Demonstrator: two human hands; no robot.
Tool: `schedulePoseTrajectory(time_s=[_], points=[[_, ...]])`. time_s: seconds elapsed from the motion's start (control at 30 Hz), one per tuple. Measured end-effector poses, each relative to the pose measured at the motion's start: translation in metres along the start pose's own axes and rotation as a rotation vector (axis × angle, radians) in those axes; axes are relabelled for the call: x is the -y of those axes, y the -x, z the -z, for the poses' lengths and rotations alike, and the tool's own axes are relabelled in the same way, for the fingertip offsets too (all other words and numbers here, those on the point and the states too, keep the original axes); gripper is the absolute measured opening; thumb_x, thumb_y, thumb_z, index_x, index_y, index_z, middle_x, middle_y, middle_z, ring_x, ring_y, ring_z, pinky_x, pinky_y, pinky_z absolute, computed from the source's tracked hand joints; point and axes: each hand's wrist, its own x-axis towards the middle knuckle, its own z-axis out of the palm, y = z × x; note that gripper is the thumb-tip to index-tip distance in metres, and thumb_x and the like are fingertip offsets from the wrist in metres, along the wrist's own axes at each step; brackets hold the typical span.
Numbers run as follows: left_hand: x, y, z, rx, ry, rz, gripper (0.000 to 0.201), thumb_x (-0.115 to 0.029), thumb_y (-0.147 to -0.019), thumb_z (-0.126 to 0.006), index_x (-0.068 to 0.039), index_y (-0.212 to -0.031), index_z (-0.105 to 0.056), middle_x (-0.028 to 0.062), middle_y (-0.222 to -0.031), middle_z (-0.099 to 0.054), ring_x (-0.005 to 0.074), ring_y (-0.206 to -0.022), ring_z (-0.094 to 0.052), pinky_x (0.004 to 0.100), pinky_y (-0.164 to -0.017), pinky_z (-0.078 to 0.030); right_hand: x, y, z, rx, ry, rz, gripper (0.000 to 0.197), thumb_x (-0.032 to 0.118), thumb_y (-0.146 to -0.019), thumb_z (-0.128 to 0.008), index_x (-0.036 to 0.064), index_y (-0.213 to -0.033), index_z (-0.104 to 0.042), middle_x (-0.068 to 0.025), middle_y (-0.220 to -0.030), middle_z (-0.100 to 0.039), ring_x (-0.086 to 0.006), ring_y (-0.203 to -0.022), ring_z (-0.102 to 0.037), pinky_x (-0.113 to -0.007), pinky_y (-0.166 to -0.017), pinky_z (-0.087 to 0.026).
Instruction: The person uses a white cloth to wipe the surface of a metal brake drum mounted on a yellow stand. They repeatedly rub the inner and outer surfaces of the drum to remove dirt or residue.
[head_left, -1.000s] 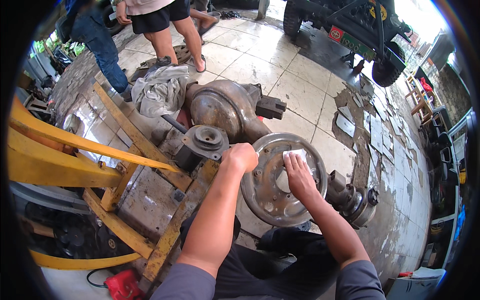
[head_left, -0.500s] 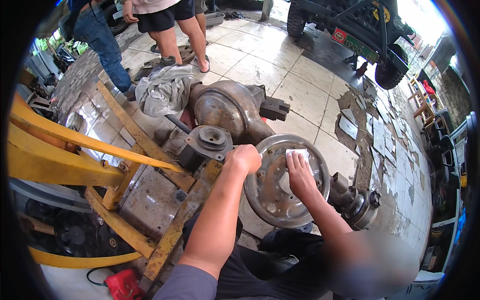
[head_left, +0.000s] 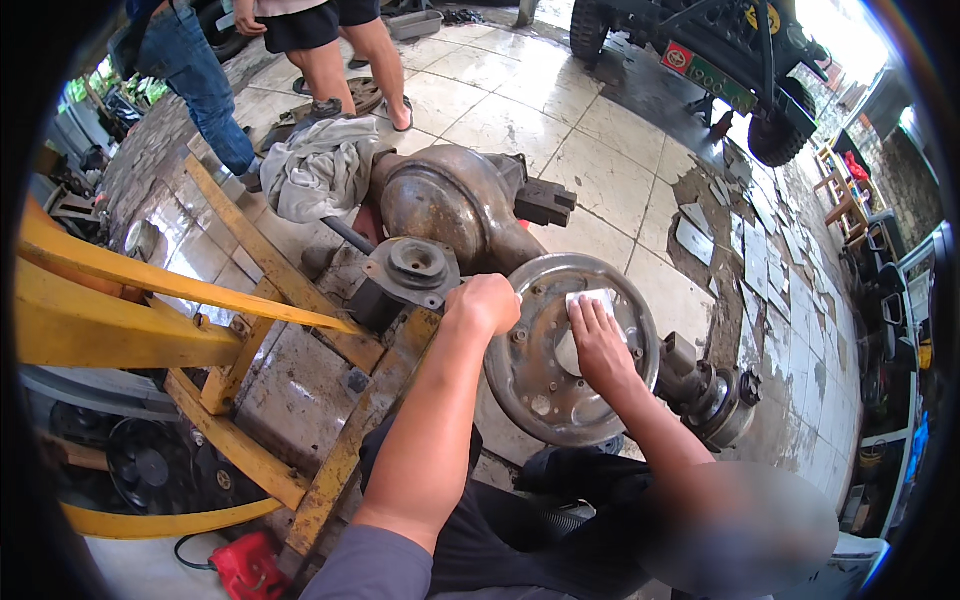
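An open-fronted vehicle repair workshop: a stripped rear axle housing (head_left: pixel 455 205) rests on a yellow steel frame (head_left: pixel 150 310) at 9 o'clock, an off-road vehicle (head_left: pixel 745 60) parked on stained, broken floor tiles (head_left: pixel 720 225) at 1 o'clock.

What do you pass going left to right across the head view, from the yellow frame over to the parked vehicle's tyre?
Yellow frame → grey rag → round hub → left hand gripping the rim of the backing plate → right hand pressing a white pad to the plate → axle end flange → vehicle tyre.
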Motion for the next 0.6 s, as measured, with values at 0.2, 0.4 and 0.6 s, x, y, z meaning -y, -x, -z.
schedulePoseTrajectory(time_s=[0.2, 0.4, 0.6], points=[[0.012, -0.012, -0.007, -0.033, 0.01, -0.045, 0.043, -0.034, -0.101, -0.051, 0.002, -0.115, -0.07, 0.0259, -0.12, -0.066, 0.0404, -0.116, -0.061, 0.0462, -0.101, -0.048, 0.011, -0.005, 0.001, 0.02, 0.011, -0.01, 0.057, 0.005, -0.095, -0.045, -0.0059, -0.15, -0.035, -0.0274, -0.156, -0.036, -0.0435, -0.144, -0.037, -0.051, -0.116, -0.035], [0.004, -0.009, -0.006, -0.016, -0.037, -0.03, 0.044, -0.034, -0.101, -0.05, 0.004, -0.115, -0.069, 0.0257, -0.12, -0.066, 0.0401, -0.116, -0.061, 0.0465, -0.101, -0.048, 0.001, -0.017, 0.003, -0.055, -0.017, -0.027, 0.055, 0.007, -0.096, -0.044, -0.0053, -0.149, -0.036, -0.027, -0.153, -0.04, -0.0439, -0.141, -0.041, -0.051, -0.114, -0.037], [0.008, -0.014, -0.005, -0.014, -0.02, -0.018, 0.043, -0.034, -0.1, -0.052, 0.001, -0.115, -0.07, 0.023, -0.121, -0.067, 0.0379, -0.117, -0.062, 0.0457, -0.101, -0.049, 0.01, 0.001, -0.007, -0.052, -0.006, 0.039, 0.055, 0.007, -0.096, -0.045, -0.0053, -0.149, -0.037, -0.0276, -0.153, -0.04, -0.0438, -0.141, -0.041, -0.053, -0.113, -0.039]])
